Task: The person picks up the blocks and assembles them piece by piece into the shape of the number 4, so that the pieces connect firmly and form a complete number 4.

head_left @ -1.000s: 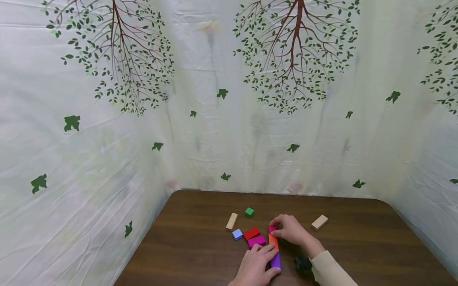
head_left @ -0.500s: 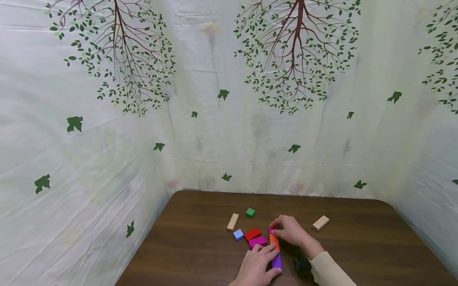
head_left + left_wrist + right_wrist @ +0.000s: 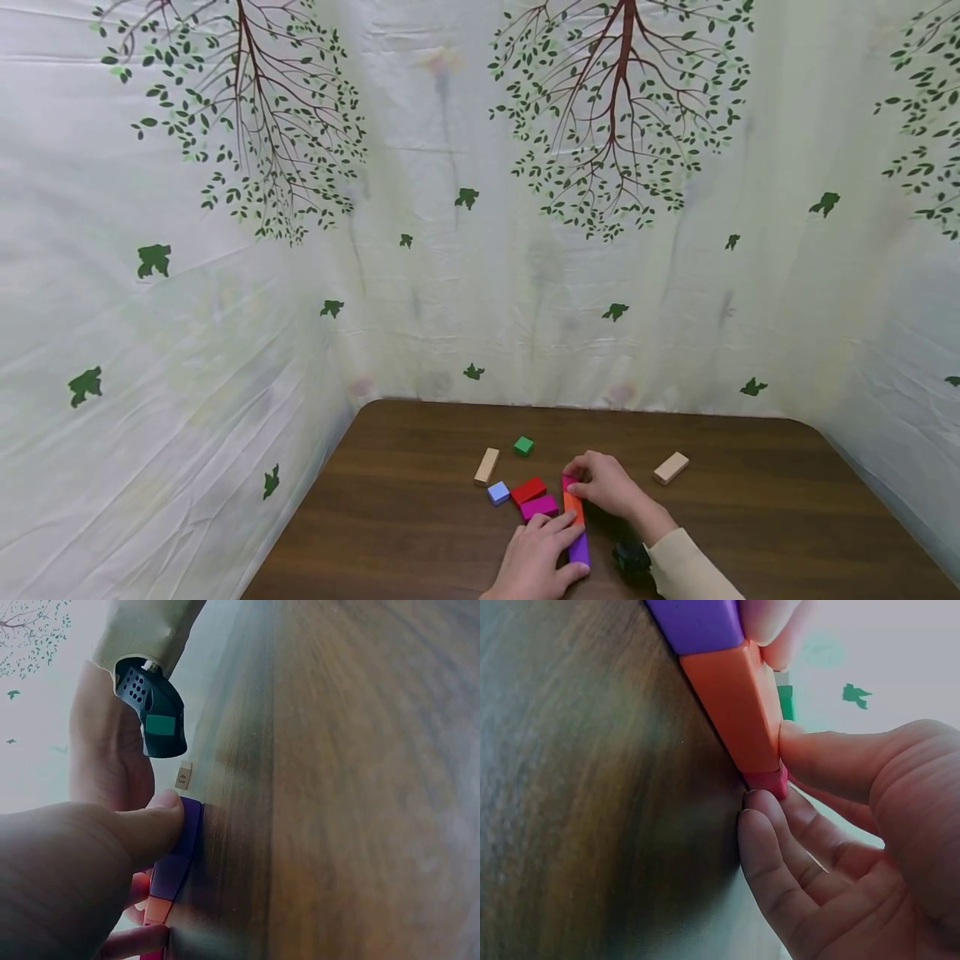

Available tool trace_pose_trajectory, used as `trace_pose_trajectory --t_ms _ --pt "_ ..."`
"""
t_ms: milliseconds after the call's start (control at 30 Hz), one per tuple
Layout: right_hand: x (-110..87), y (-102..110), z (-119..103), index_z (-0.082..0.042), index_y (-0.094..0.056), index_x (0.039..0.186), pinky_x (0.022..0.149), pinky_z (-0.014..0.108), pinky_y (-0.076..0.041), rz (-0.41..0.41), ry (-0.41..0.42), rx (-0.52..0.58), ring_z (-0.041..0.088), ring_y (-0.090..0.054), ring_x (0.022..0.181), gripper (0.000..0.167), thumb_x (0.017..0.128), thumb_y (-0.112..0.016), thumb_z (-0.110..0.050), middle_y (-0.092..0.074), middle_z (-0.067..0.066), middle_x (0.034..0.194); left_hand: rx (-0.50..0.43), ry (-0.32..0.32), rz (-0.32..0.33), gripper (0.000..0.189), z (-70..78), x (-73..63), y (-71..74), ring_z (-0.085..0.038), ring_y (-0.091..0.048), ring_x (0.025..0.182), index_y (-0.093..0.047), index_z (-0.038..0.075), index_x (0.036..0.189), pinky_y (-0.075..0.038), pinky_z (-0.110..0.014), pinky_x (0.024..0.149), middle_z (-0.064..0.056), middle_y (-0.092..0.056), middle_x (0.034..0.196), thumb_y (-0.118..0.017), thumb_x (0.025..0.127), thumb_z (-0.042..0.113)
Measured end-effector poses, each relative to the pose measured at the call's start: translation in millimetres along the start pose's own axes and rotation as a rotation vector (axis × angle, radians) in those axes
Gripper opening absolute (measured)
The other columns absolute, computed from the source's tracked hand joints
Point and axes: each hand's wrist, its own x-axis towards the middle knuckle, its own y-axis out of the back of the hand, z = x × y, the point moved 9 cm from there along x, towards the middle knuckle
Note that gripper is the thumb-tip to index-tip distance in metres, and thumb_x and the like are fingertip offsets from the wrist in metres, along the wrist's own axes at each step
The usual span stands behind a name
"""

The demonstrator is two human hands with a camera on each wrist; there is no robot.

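A purple block [image 3: 579,550], an orange block [image 3: 573,504] and a pink block [image 3: 568,480] lie end to end in a straight row on the table. My left hand [image 3: 531,557] holds the near part, its thumb at the purple block's near end and its fingers along the row's left side. At the far end my right hand [image 3: 609,483] pinches the pink block. In the right wrist view, the right thumb [image 3: 832,757] sits by the orange block [image 3: 731,705], while the fingers curl round the end of the pink block [image 3: 769,782], partly covering it.
Left of the row lie a magenta block [image 3: 539,507], a red block [image 3: 528,490], a light blue block [image 3: 498,493], a green block [image 3: 523,446] and a plain wooden block [image 3: 487,467]. Another wooden block [image 3: 671,468] lies to the right. A printed curtain [image 3: 540,275] hangs behind the table.
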Motion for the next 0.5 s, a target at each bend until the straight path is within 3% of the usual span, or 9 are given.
trace_pose_trajectory --t_ms 233,500 --pt "-0.6 2.5 0.0 -0.013 -0.074 0.099 0.068 0.033 -0.048 0.014 0.008 -0.014 0.013 -0.055 0.077 0.012 0.088 -0.078 -0.012 -0.062 -0.002 0.089 0.018 -0.030 0.050 0.053 1.4 -0.7 2.2 -0.013 -0.052 0.118 -0.064 0.031 0.137 -0.047 -0.038 0.081 0.014 -0.054 0.143 -0.069 0.090 0.055" --pt "-2.6 0.2 2.0 -0.014 -0.075 0.101 0.069 0.033 -0.049 0.017 -0.001 -0.004 0.014 -0.055 0.079 0.013 0.088 -0.078 -0.014 -0.062 -0.002 0.090 0.016 -0.016 0.040 0.054 0.6 -2.2 0.5 -0.013 -0.052 0.118 -0.063 0.032 0.137 -0.046 -0.037 0.080 0.015 -0.053 0.144 -0.068 0.090 0.056"
